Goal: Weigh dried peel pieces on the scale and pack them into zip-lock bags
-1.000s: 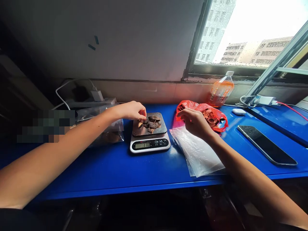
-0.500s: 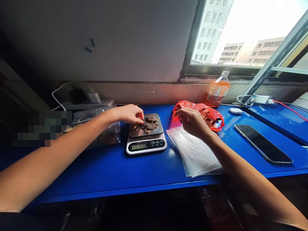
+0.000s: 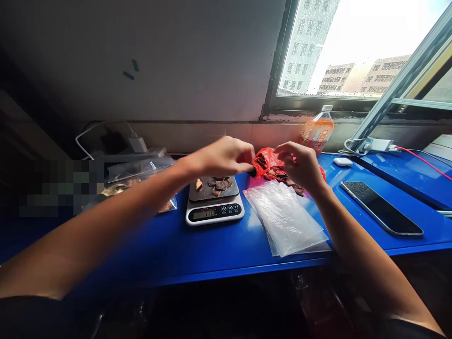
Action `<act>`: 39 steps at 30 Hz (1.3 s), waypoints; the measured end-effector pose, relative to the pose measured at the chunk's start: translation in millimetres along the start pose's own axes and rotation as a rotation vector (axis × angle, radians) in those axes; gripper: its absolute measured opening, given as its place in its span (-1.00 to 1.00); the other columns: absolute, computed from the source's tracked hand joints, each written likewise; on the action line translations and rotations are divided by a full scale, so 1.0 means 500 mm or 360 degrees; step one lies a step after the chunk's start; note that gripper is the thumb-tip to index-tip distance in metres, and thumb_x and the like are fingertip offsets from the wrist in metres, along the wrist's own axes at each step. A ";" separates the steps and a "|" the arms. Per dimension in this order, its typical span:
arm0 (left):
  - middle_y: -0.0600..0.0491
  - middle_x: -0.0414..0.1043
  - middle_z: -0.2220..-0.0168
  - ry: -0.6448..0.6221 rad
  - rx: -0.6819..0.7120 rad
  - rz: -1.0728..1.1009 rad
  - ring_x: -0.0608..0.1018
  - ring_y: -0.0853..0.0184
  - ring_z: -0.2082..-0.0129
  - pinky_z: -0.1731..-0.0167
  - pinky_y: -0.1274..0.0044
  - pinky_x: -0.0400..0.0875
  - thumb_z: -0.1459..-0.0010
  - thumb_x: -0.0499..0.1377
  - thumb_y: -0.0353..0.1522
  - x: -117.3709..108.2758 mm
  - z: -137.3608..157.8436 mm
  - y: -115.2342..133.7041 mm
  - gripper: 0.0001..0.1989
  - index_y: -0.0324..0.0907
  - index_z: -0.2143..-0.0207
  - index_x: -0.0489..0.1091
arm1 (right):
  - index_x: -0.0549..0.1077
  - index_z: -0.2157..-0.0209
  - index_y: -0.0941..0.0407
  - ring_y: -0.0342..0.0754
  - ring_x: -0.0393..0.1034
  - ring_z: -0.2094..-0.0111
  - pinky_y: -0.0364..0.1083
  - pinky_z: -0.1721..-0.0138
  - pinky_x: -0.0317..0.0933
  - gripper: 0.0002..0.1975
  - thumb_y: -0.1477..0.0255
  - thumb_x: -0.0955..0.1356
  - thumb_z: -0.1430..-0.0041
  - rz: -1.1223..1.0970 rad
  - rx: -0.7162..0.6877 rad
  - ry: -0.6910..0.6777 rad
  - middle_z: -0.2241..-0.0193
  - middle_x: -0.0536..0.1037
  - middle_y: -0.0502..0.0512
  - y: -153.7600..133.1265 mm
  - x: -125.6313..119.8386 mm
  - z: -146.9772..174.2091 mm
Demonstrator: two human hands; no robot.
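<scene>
My left hand is over the gap between the scale and the bag, thumb and fingers pinched on a small dark dried slice. Below its wrist stands a white kitchen scale, its display apparently reading 110. Several brown, rough-skinned dried slices lie on its dark plate. My right hand is at the red plastic bag, fingers curled and seemingly gripping its edge; the hand partly hides the bag. More dried slices show inside the bag and at its front edge.
Clear flat bags lie in front of the red bag. A phone, a white earphone case and a bottle of orange drink are to the right. Filled clear bags and a charger sit at left.
My left hand has moved right from the scale plate toward the red bag, holding a dark slice. My right hand has shifted right, and the bag's shape has changed.
</scene>
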State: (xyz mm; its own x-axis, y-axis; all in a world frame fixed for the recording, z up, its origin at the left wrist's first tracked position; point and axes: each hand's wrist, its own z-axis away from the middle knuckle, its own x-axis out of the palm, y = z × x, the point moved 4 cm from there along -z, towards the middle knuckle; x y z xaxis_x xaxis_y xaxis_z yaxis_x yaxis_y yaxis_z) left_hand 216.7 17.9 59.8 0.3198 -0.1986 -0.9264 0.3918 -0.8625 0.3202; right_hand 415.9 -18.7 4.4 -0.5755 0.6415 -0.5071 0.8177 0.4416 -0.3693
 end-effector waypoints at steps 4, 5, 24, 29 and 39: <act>0.07 0.58 0.27 -0.0155 0.0180 -0.0187 0.54 0.37 0.27 0.25 0.54 0.41 -0.16 0.12 -0.47 0.115 -0.112 0.071 -0.84 -0.18 0.27 0.48 | 0.56 0.37 0.13 -0.08 0.46 0.46 -0.10 0.38 0.28 -0.62 0.61 0.18 0.14 0.0017 0.0200 0.0164 0.50 0.56 0.05 0.069 -0.038 -0.005; 0.03 0.58 0.26 -0.0139 0.0139 -0.0217 0.55 0.34 0.26 0.24 0.52 0.42 -0.18 0.08 -0.48 0.137 -0.139 0.070 -0.81 -0.20 0.25 0.49 | 0.56 0.38 0.13 -0.09 0.44 0.48 -0.10 0.39 0.27 -0.63 0.60 0.18 0.14 0.0022 0.0250 0.0206 0.52 0.54 0.05 0.086 -0.046 -0.005; -0.24 0.40 -0.07 -0.0072 0.0056 -0.0852 0.32 -0.03 -0.15 -0.09 0.11 0.26 -0.24 0.13 -0.14 0.114 -0.126 -0.008 -0.58 -0.22 -0.03 0.40 | 0.58 0.12 0.13 0.00 0.49 0.30 -0.09 0.23 0.33 -0.61 0.63 0.29 -0.03 0.0324 0.0202 -0.0573 0.31 0.65 0.14 0.148 0.055 0.017; -0.17 0.43 -0.08 0.0076 0.0059 -0.0789 0.41 0.01 -0.11 -0.07 0.22 0.25 -0.16 0.14 -0.46 0.131 -0.105 -0.014 -0.60 -0.13 -0.07 0.37 | 0.42 -0.16 0.15 0.05 0.46 -0.03 0.02 -0.06 0.30 -0.34 0.71 0.23 0.02 0.0170 0.0043 -0.0374 -0.03 0.57 0.24 0.127 0.059 0.013; -0.02 0.57 0.21 0.0187 -0.0155 -0.0407 0.57 0.25 0.28 0.29 0.50 0.38 -0.17 0.09 -0.41 0.055 -0.093 -0.097 -0.70 -0.17 0.04 0.43 | 0.56 0.37 0.06 -0.11 0.40 0.44 -0.16 0.36 0.26 -0.87 0.53 0.37 -0.03 0.0372 0.0114 -0.0818 0.45 0.60 -0.01 0.169 0.110 -0.043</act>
State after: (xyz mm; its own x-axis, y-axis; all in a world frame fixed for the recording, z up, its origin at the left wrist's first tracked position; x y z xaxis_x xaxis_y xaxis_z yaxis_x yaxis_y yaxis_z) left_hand 246.6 75.7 27.8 0.2957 0.0796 -0.9519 0.5514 -0.8280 0.1021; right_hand 453.5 67.3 -38.1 -0.3262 0.3215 -0.8890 0.9316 0.2691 -0.2445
